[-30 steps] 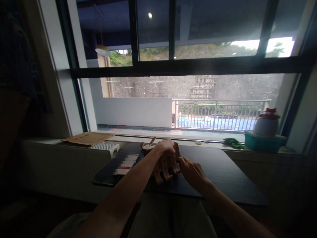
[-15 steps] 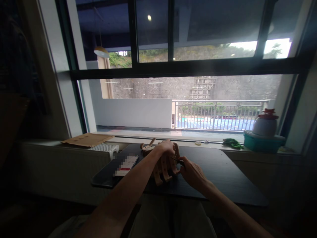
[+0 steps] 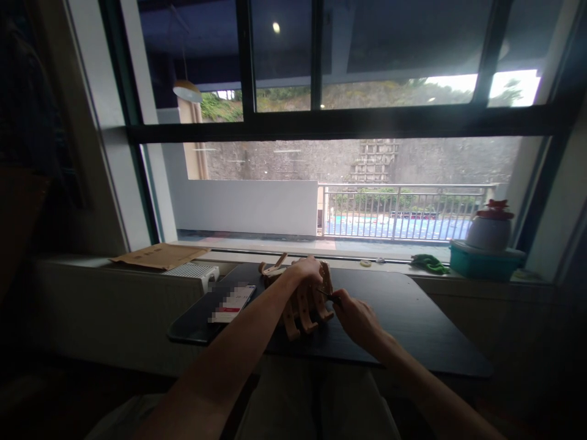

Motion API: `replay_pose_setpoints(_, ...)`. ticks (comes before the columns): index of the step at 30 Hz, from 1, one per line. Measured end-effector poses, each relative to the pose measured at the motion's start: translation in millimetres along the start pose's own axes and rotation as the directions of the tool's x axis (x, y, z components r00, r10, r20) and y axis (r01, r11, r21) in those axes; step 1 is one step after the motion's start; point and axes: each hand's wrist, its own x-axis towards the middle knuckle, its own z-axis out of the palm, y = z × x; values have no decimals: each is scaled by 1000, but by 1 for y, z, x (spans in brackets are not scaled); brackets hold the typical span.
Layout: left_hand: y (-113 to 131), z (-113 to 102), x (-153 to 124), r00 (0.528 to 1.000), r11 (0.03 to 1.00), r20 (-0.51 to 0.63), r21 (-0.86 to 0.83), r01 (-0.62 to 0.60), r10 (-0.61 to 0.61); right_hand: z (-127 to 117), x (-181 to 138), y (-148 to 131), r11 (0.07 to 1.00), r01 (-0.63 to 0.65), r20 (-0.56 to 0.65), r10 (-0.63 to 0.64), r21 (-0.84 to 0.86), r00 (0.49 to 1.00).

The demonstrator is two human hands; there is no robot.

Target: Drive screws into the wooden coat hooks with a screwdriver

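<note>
A light wooden model (image 3: 305, 305) with several leg-like slats stands on the dark table (image 3: 413, 324) in front of me. My left hand (image 3: 305, 271) lies over its top with fingers curled round it. My right hand (image 3: 351, 311) is closed in a pinch on a small dark tool (image 3: 326, 296), whose tip touches the model's right side. The model's middle is hidden under my left hand.
A phone-like card with a red and white face (image 3: 232, 304) lies left on the table. On the sill are brown cardboard (image 3: 158, 255), a white box (image 3: 190, 272), a green cloth (image 3: 428, 263) and a teal tub (image 3: 483, 260) with a white pot on it.
Both hands stay on the model and tool; only slight shifts of hands and camera.
</note>
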Motion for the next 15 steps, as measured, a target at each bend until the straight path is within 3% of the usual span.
replay_pose_setpoints(7, -1, 2, 3, 1000, 1000, 9, 20, 4, -4, 1, 0, 0, 997, -54, -3, 54, 49, 999)
replay_pose_setpoints(15, 1, 0, -1, 1000, 1000, 11, 6, 4, -4, -8, -1, -7, 999, 32, -20, -33, -26, 999)
